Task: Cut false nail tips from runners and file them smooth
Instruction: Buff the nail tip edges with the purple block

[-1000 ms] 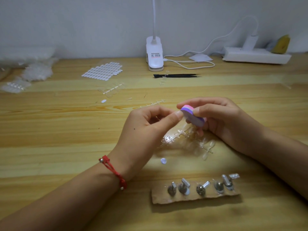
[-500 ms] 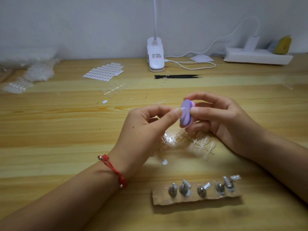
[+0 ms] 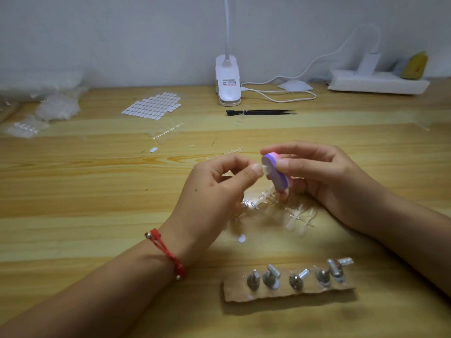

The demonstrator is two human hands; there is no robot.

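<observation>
**While that tip sits on the file, watch the 11-to-5 slant**

Since both your hands are up off the table (image 3: 73, 191) right in front of you, here's how it all lines up, with 12 o'clock being the wall.

Your left hand (image 3: 219, 181) pinches the nail tip (image 3: 266, 170) between thumb and forefinger, with the other fingers curled in loosely. Your right hand (image 3: 317, 176) grips the file block (image 3: 277, 175), thumb on the face toward you and forefinger over the top. So both hands are busy and neither is free.

The bit that matters is that the tip sits at the file's 9 o'clock side, touching the purple face up near its top end. The file's long axis runs roughly 11 to 5, tilted rather than upright. Your left hand is the one on the tip, coming in from 9, and the right sits at 3 o'clock of it.

My guess is any stroke wants to go down that slant toward 5, where there's plenty of file left. Toward 11 you'd slip off the end pretty fast. The tip is clear and tiny, so honestly I can't tell which edge is meeting the grit.

The runners (image 3: 280, 208) lie in a loose heap on the table at 6 o'clock, just under your hands. The cardboard strip (image 3: 288, 292) with the metal stands is further toward 6, nearest you.
</observation>
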